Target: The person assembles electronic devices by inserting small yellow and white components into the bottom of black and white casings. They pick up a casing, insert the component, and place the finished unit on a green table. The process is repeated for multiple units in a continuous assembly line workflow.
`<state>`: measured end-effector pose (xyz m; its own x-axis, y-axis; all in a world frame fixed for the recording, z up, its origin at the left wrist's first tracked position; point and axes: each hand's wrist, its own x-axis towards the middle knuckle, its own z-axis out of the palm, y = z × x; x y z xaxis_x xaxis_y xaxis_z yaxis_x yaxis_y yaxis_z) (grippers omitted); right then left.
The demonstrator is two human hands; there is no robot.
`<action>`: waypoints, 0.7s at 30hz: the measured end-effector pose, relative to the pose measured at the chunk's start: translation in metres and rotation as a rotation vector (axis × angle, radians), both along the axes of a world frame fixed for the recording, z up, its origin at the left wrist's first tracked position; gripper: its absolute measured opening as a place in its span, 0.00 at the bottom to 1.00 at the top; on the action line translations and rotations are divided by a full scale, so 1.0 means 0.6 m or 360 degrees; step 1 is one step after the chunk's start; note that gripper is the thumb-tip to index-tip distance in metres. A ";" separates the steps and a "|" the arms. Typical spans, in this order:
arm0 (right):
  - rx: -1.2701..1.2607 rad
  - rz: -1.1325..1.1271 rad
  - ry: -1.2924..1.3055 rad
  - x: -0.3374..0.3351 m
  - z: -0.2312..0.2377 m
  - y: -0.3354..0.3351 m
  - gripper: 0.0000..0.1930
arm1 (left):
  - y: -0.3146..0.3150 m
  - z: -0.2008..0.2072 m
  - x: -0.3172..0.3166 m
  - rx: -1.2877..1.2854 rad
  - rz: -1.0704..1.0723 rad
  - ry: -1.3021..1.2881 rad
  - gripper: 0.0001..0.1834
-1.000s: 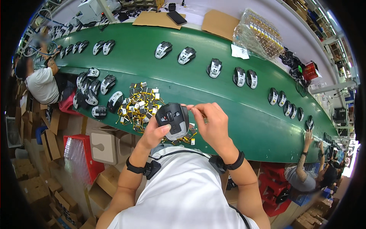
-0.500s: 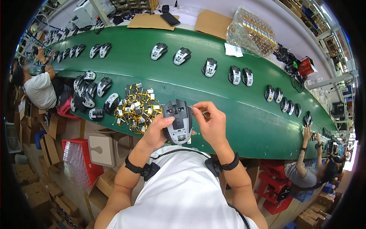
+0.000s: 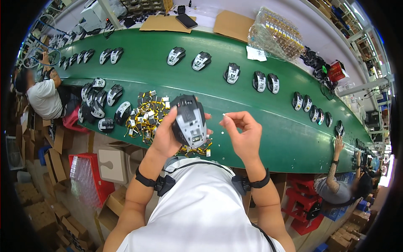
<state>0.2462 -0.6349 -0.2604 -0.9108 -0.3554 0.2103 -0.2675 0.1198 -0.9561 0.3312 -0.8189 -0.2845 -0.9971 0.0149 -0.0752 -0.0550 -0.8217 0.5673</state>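
My left hand (image 3: 165, 138) is closed round a half-assembled computer mouse (image 3: 191, 119), black with a grey-white middle, holding it above the near edge of the green bench. Small cut-outs show in the mouse's pale part. To its right, apart from it, my right hand (image 3: 247, 136) pinches a tiny white piece (image 3: 224, 114) between thumb and forefinger; its kind is too small to make out. Just beyond my left hand lies a heap of small battery packs (image 3: 147, 115) with yellow wiring, partly hidden by the hand and mouse.
Several similar mice (image 3: 97, 103) crowd together left of the heap. More mice (image 3: 232, 73) stand in a row along the green belt (image 3: 147, 50). Behind it lie cardboard sheets (image 3: 233, 26), a phone (image 3: 186, 21) and a bubble-wrapped bundle (image 3: 277, 33). Co-workers sit at both ends.
My right hand has drawn away from the mouse to the right, with the tiny white piece in its pinch. My left hand has turned the mouse. The mice on the belt have shifted slightly right.
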 end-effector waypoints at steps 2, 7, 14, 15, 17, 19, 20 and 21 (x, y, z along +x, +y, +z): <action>0.0060 0.0094 0.0080 0.008 0.024 0.006 0.04 | -0.001 0.016 -0.002 0.0055 0.0017 0.0063 0.36; 0.0395 0.0521 0.0922 0.034 0.091 0.007 0.06 | 0.009 0.042 -0.006 -0.0021 0.0069 0.0093 0.33; 0.0694 0.0620 0.1437 0.024 0.100 0.005 0.09 | 0.021 0.060 -0.001 -0.0123 0.0082 -0.0018 0.26; 0.0713 0.0700 0.1500 0.019 0.100 0.005 0.09 | 0.022 0.059 -0.001 -0.0132 0.0087 -0.0045 0.25; 0.0748 0.0866 0.1627 0.010 0.104 0.003 0.08 | 0.023 0.056 -0.001 -0.0149 0.0102 -0.0097 0.25; 0.0731 0.0968 0.1660 0.009 0.111 0.000 0.07 | 0.022 0.054 0.002 -0.0141 0.0099 -0.0122 0.25; 0.0721 0.1019 0.1676 0.008 0.113 -0.002 0.07 | 0.024 0.056 0.003 -0.0130 0.0114 -0.0129 0.25; 0.0723 0.1018 0.1669 0.006 0.111 -0.003 0.07 | 0.024 0.056 0.003 -0.0120 0.0129 -0.0135 0.25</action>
